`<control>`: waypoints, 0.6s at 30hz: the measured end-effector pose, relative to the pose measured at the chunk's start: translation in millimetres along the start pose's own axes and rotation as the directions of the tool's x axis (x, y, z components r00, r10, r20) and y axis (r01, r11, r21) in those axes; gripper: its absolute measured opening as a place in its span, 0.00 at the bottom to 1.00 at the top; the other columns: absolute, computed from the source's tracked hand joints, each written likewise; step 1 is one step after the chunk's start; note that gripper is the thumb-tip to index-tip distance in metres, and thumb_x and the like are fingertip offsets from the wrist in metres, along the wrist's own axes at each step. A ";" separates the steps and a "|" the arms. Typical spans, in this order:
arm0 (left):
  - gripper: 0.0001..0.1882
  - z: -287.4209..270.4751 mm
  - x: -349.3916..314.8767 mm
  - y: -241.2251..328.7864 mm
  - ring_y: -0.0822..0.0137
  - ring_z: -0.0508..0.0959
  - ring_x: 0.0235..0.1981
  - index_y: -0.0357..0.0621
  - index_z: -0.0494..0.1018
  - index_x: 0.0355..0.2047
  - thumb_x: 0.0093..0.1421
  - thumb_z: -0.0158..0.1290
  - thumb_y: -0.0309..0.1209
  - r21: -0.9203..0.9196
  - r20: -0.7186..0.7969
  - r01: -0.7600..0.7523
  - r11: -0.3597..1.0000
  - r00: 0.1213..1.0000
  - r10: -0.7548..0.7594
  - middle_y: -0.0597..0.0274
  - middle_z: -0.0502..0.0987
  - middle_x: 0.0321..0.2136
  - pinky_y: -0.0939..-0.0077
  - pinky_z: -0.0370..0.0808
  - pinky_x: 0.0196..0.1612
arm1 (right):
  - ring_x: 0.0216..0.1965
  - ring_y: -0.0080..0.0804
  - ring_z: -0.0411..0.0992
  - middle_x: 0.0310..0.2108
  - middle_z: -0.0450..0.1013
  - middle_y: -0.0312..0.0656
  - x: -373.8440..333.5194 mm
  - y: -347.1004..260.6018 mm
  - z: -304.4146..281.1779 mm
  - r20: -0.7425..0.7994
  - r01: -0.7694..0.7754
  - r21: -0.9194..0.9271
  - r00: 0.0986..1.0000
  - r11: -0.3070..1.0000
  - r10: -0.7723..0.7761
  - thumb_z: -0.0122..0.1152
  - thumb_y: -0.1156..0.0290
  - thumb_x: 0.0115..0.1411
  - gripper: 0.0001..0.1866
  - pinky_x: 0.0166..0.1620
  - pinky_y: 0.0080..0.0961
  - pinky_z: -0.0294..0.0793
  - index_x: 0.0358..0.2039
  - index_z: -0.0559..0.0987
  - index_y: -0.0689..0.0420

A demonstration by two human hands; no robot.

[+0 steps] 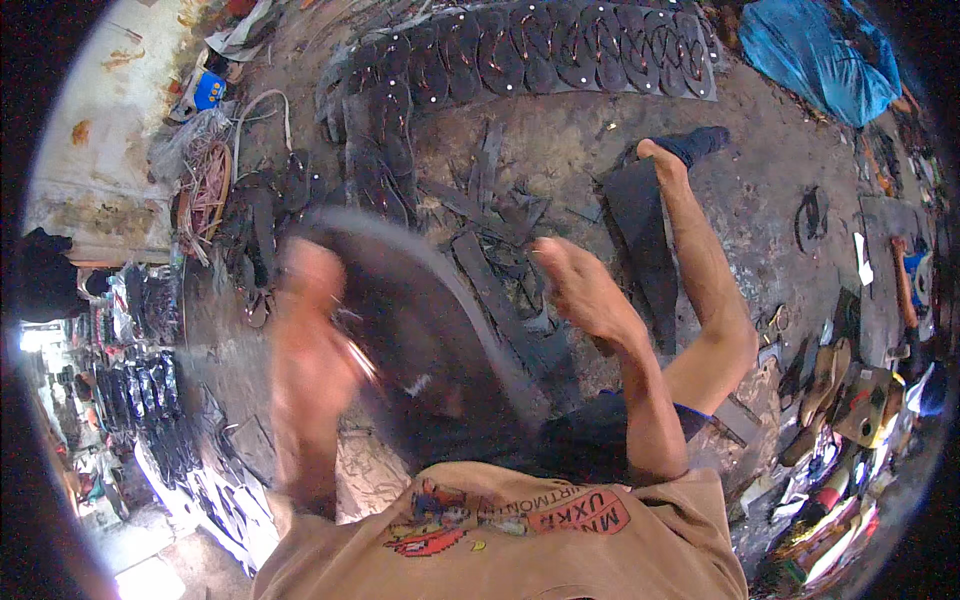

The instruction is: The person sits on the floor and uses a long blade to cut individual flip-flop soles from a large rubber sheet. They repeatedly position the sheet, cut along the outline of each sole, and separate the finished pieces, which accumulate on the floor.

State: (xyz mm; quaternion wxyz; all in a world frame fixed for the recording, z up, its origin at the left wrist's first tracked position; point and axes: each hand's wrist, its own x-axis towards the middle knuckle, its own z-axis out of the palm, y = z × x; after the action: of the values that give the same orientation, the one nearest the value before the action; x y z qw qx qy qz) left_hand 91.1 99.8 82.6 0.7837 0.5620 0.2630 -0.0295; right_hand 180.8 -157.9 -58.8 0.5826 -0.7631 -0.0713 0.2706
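A large dark sheet [425, 300], rubber-like and curved along its far edge, stands tilted over my lap, smeared by motion. My left hand [318, 335] is closed on its left side, the thumb lying over the sheet. A thin shiny streak shows beside that hand, too blurred to name. To the right of the sheet and apart from it, my right hand [590, 295] hangs in the air with its fingers curled together. What it holds, if anything, is hidden under the fingers. Dark strips and offcuts [490, 205] lie on the floor beyond both hands.
At the far side lies a long dark sheet with rows of sole-shaped outlines [530, 50]. My bent right leg [710, 260] rests beside a dark flat piece [645, 250]. A blue plastic sheet [825, 60] is at far right. Shoes and scraps [840, 400] crowd the right; a coiled bundle [205, 195] sits left.
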 end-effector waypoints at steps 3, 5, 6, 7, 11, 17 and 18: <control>0.22 -39.3 0.9 -35.7 0.70 0.82 0.42 0.39 0.73 0.58 0.68 0.61 0.35 0.136 -0.065 -0.308 0.942 0.946 0.319 0.60 0.83 0.44 0.73 0.81 0.46 | 0.27 0.25 0.67 0.25 0.68 0.36 -44.0 62.5 -14.6 -0.336 -0.029 0.110 0.940 0.993 0.065 0.44 0.46 0.77 0.28 0.32 0.27 0.65 0.49 0.79 0.60; 0.19 0.5 0.0 -57.3 0.67 0.84 0.43 0.43 0.74 0.56 0.66 0.62 0.27 -0.261 0.041 -0.121 0.958 0.990 0.137 0.62 0.83 0.44 0.69 0.85 0.49 | 0.20 0.17 0.63 0.19 0.64 0.29 -83.4 55.1 -10.6 -0.518 0.002 0.183 0.850 0.983 0.095 0.43 0.45 0.78 0.28 0.24 0.22 0.62 0.47 0.79 0.57; 0.18 19.9 -6.2 -61.7 0.65 0.84 0.43 0.44 0.74 0.54 0.65 0.63 0.24 -0.383 0.063 -0.053 0.922 0.995 0.083 0.63 0.82 0.44 0.67 0.87 0.50 | 0.20 0.17 0.63 0.19 0.64 0.29 -108.6 44.4 -8.1 -0.514 0.083 0.113 0.858 0.990 -0.013 0.42 0.46 0.78 0.27 0.23 0.22 0.62 0.48 0.79 0.58; 0.16 38.9 -11.5 -60.0 0.64 0.84 0.46 0.44 0.75 0.53 0.66 0.61 0.22 -0.497 0.081 0.022 0.868 0.996 0.022 0.62 0.83 0.46 0.63 0.87 0.54 | 0.20 0.17 0.63 0.19 0.65 0.29 -131.2 32.0 -6.4 -0.514 0.164 0.035 0.849 0.986 -0.123 0.42 0.47 0.79 0.27 0.23 0.22 0.62 0.49 0.79 0.58; 0.15 44.0 -24.8 -92.3 0.63 0.84 0.51 0.45 0.75 0.54 0.68 0.61 0.27 -0.598 0.137 0.137 0.790 0.988 -0.068 0.62 0.83 0.50 0.61 0.86 0.55 | 0.20 0.26 0.68 0.18 0.69 0.39 -196.5 29.5 32.5 -0.315 0.201 -0.133 0.920 0.970 -0.234 0.49 0.51 0.76 0.24 0.25 0.30 0.65 0.49 0.80 0.61; 0.18 50.4 -45.3 -114.9 0.65 0.84 0.51 0.46 0.75 0.55 0.66 0.64 0.25 -0.608 0.080 0.141 0.781 0.990 -0.117 0.62 0.82 0.51 0.61 0.86 0.55 | 0.29 0.63 0.75 0.26 0.74 0.58 -266.3 39.9 43.6 -0.199 -0.114 -0.155 0.977 0.981 0.082 0.51 0.50 0.73 0.23 0.33 0.48 0.72 0.45 0.77 0.60; 0.18 49.4 -46.7 -117.3 0.64 0.84 0.51 0.45 0.75 0.55 0.66 0.64 0.25 -0.583 0.077 0.125 0.803 0.992 -0.098 0.62 0.82 0.51 0.61 0.86 0.54 | 0.33 0.69 0.76 0.29 0.77 0.59 -269.7 39.8 41.6 -0.175 -0.165 -0.158 0.975 0.973 0.137 0.52 0.49 0.72 0.23 0.36 0.51 0.75 0.47 0.77 0.58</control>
State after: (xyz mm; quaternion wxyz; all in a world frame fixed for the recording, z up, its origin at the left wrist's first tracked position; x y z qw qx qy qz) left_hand 29.5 0.9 13.3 0.9210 0.2758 0.2751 -0.0049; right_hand -75.5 -249.3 -14.0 0.4962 -0.8332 0.0121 0.2438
